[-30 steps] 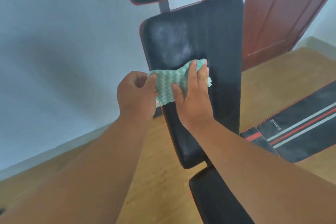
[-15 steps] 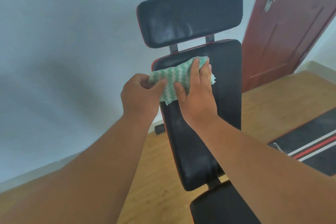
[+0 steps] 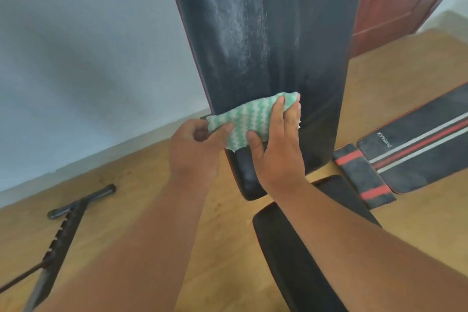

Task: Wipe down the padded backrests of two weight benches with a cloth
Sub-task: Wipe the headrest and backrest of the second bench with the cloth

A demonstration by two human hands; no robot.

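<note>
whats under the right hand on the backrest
The green and white cloth lies under the right hand, pressed flat on the black backrest. The pad beneath the cloth is covered, so its state cannot be seen.

Wooden floor (image 3: 141, 213) under two benches' black frames (image 3: 63, 225).

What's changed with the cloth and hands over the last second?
Both hands carried the cloth up to the top of the backrest, then down to its lower end. Nothing was let go: the left hand still pinches the cloth's left end, and the right hand still presses it flat on the pad. The second bench stayed on the floor.
</note>
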